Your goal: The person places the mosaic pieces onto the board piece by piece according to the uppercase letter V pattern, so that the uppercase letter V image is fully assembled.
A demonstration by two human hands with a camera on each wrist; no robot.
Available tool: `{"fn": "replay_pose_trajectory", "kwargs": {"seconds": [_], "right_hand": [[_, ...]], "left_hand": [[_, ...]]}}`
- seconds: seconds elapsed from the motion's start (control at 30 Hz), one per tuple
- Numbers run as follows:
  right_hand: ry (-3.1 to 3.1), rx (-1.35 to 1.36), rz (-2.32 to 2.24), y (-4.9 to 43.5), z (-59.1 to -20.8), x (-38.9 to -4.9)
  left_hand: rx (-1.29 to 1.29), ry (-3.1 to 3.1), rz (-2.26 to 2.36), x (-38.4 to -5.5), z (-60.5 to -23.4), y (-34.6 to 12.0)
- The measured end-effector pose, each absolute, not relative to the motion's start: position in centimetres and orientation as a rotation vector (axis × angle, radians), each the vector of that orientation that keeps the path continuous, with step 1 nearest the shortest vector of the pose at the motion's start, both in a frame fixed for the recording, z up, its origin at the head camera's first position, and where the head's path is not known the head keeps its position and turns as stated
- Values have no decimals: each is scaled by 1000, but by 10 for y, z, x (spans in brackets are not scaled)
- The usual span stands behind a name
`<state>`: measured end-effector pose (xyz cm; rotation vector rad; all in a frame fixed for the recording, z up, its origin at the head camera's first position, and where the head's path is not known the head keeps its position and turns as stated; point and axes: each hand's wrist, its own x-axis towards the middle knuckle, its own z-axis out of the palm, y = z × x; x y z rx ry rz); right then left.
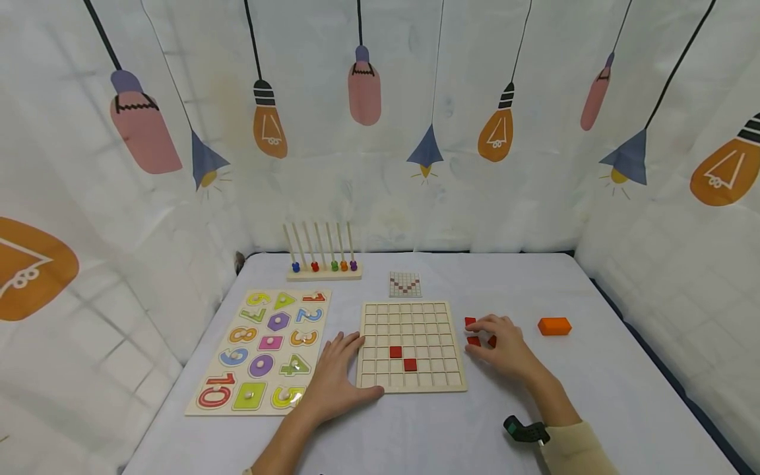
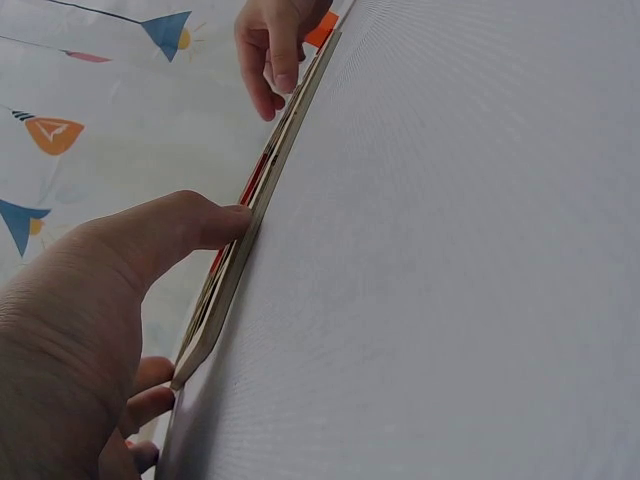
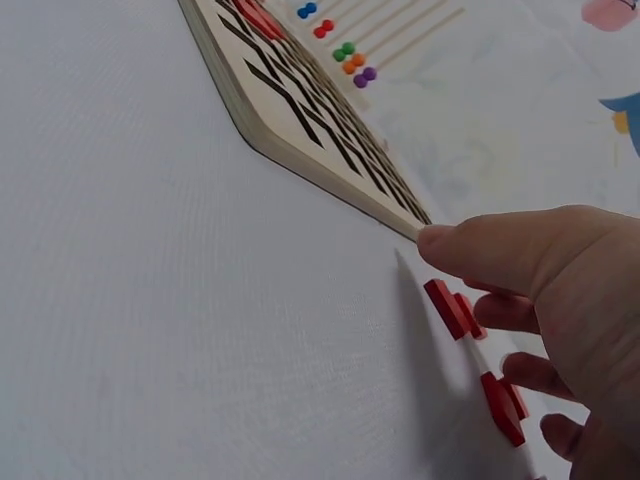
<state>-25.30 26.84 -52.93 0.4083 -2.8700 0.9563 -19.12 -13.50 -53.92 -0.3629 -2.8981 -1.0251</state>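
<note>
My left hand [image 1: 338, 373] rests at the near left corner of a wooden grid board [image 1: 436, 380]. Its thumb lies along the front edge and its spread fingers touch the left side; the left wrist view shows the thumb [image 2: 195, 222] against the rim. Two red square tiles sit in the grid, one [image 1: 395, 352] diagonally above the other [image 1: 410, 365]. Right of the board, my right hand [image 1: 501, 343] hovers over loose red tiles [image 3: 445, 308], thumb and forefinger apart. No tile shows clearly in its grasp; the fingers partly hide the tiles.
Behind the board lies a small pattern card [image 1: 405, 285]. A bead abacus [image 1: 323, 274] stands at the back left. A number and shape puzzle [image 1: 228, 336] lies on the left. An orange block [image 1: 555, 326] sits at the right. Printed cloth surrounds the table.
</note>
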Motion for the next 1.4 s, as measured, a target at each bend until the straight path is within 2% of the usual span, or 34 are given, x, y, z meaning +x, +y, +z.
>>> {"fn": "replay_pose_trajectory", "kwargs": {"seconds": [1.4], "right_hand": [[-2843, 368, 957, 274, -535, -248]], "left_hand": [[-355, -2907, -1017, -191, -539, -135]]}}
